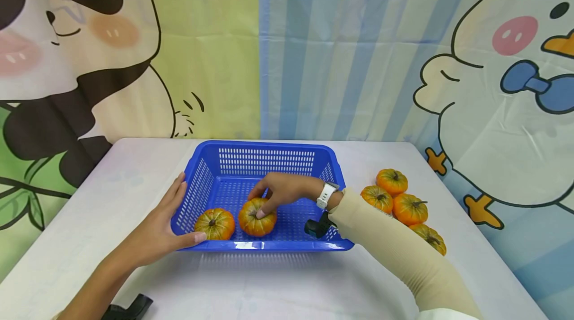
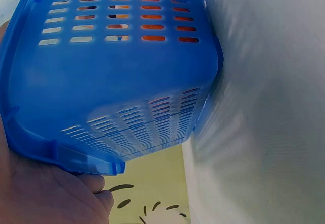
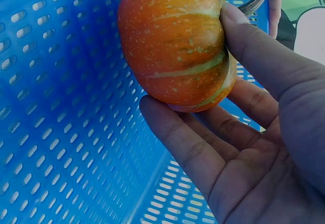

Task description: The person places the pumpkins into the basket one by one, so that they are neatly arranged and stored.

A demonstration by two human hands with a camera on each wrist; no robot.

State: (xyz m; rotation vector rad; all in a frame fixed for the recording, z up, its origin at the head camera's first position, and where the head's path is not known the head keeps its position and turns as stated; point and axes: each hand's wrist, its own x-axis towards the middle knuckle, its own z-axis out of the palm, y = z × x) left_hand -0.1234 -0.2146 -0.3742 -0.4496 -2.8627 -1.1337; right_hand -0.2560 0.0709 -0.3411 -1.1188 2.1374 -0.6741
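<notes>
A blue plastic basket with slotted walls stands on the table. Within it, toward the front left, lies a small orange-green pumpkin. Beside that one, my right hand holds a second pumpkin, thumb on top near the stem and fingers at its side. The right wrist view has this pumpkin close up, thumb and fingers around it. My left hand rests on the basket's front left corner, its thumb along the front rim and its straight fingers along the left side. The left wrist view shows that hand touching the rim.
Several more pumpkins lie grouped on the white table to the right of the basket, partly behind my right sleeve. Behind the table hangs a cartoon-printed curtain.
</notes>
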